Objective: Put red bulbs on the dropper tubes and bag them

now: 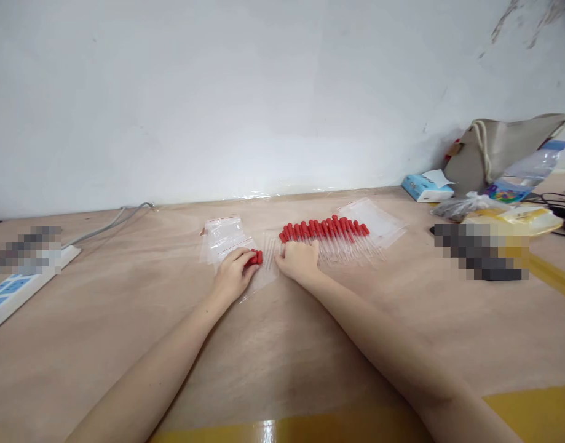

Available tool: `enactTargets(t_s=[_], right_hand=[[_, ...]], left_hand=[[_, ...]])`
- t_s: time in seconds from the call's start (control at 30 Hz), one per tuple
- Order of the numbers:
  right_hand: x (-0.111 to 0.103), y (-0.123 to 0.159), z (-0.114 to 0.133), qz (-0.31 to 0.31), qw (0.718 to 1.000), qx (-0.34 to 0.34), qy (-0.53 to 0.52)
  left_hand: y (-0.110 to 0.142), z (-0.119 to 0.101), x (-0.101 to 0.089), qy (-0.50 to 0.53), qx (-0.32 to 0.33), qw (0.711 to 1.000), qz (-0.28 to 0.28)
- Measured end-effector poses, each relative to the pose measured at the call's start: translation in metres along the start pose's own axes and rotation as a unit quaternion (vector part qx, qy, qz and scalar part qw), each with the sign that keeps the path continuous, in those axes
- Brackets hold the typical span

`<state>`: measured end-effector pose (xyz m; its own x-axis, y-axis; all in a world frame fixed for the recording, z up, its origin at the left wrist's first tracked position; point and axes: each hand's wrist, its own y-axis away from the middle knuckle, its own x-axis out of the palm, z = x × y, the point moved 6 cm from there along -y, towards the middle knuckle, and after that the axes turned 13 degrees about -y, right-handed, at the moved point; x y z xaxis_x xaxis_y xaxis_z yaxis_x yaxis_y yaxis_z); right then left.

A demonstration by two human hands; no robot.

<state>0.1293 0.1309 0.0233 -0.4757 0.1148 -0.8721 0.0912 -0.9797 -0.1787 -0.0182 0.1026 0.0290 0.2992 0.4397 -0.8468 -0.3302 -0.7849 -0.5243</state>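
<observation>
Several droppers with red rubber bulbs (257, 257) and thin clear tubes are in my left hand (233, 274), its fingers closed round the bulbs. Their tubes point right, over a clear zip bag (259, 286) lying flat beneath. To the right, a row of more red-bulbed droppers (328, 229) lies on the table, bulbs away from me and tubes toward me. At the row's near left end, my right hand (299, 259) rests with its fingers curled. Those fingertips are partly hidden, and what they pinch cannot be made out.
Clear bags (224, 232) lie behind my left hand, and more clear bags (374, 224) behind the row. A power strip (33, 277) with a grey cable (102, 227) is at left. At right are a tissue pack (427, 186), a beige bag (508, 151) and a plastic bottle (531, 172).
</observation>
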Motion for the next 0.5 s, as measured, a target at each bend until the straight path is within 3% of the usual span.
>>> enactTargets(t_s=[0.27, 0.4, 0.5], right_hand=[[0.003, -0.003, 0.013, 0.038, 0.999, 0.006, 0.004], [-0.015, 0.004, 0.006, -0.011, 1.000, 0.001, -0.018], [-0.032, 0.013, -0.008, -0.033, 0.992, -0.060, -0.108]], left_hand=[[0.004, -0.001, 0.004, -0.038, 0.016, 0.999, -0.013], [0.004, -0.002, -0.006, -0.016, -0.032, 0.999, -0.021], [0.005, 0.001, -0.016, 0.042, -0.102, 0.991, -0.069]])
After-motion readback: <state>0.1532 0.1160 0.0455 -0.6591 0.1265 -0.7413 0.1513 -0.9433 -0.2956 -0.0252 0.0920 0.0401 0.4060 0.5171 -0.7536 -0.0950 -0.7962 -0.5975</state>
